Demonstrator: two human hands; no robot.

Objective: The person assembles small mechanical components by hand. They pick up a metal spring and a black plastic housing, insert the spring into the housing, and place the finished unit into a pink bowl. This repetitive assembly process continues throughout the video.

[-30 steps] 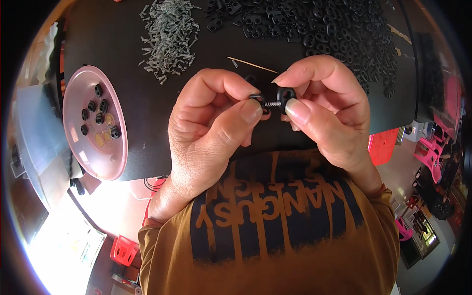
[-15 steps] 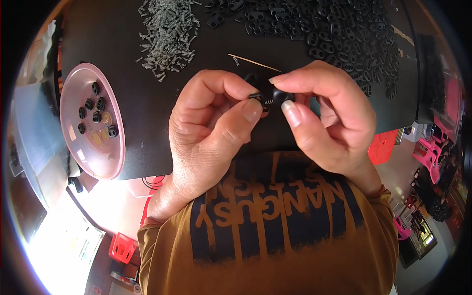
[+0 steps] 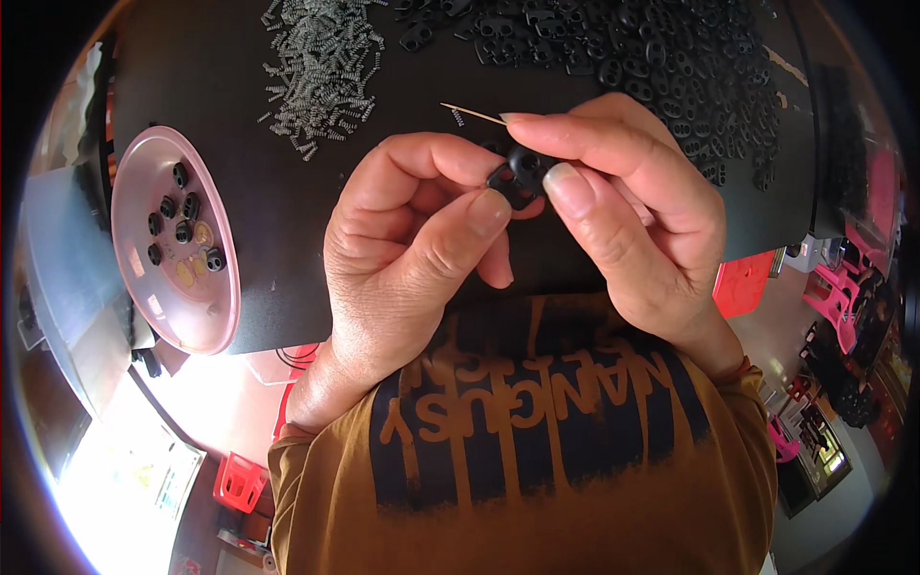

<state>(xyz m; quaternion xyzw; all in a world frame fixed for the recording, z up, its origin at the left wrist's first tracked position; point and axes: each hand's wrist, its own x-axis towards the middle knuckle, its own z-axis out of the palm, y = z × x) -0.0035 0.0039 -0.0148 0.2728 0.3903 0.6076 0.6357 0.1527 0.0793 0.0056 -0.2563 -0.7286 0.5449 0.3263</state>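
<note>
My left hand is closed, pinching one black plastic cord lock part between thumb and forefinger. My right hand pinches a second, rounder cord lock part with two holes. The two parts meet between my fingertips, over the dark table; no spring shows between them, and my fingers hide how deep one sits in the other. Just beyond them a thin wooden stick lies beside a single small metal spring, its right end covered by my right forefinger.
A heap of small metal springs lies at the far left of the dark table. Loose black cord lock parts spread across the far right. On the left, a pink translucent bowl holds several black cord locks.
My right hand has moved left, bringing its part against the one in my left hand. The spring seen between the parts earlier no longer shows.
</note>
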